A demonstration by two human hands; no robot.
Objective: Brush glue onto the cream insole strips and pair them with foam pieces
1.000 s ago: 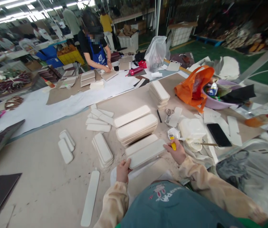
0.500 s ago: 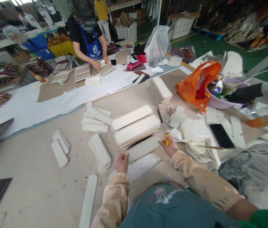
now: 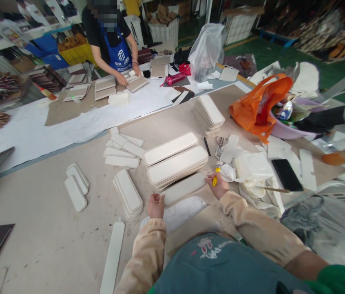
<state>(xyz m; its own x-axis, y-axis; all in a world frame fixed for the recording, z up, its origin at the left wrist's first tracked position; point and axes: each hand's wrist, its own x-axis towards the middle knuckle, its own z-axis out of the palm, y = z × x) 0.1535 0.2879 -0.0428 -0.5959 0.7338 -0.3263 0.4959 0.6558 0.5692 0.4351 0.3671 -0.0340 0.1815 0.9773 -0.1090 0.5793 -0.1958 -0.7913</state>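
A long pale strip with rounded ends (image 3: 184,188) lies in front of me, between my two hands. At its left end is my left hand (image 3: 156,205), closed with fingers and thumb pinched on the edge. My right hand (image 3: 219,186) is closed around a small yellow-handled tool (image 3: 214,181), whose working end I cannot make out; its fingertips touch the strip's right end. Just beyond lies a stack of white rounded strips (image 3: 178,165), with another such stack (image 3: 171,148) behind it. White paper (image 3: 184,212) lies under the near side of the strip.
Shorter white pieces (image 3: 128,192) are stacked to the left. Scissors (image 3: 221,142), a black phone (image 3: 287,174) and an orange bag (image 3: 256,110) lie to the right. A tall stack (image 3: 211,112) stands farther back. Across the table a co-worker (image 3: 111,45) handles boards.
The view has shifted slightly. Both hands stay at the strip's ends, with the yellow-handled tool tilted a little differently in my right hand.
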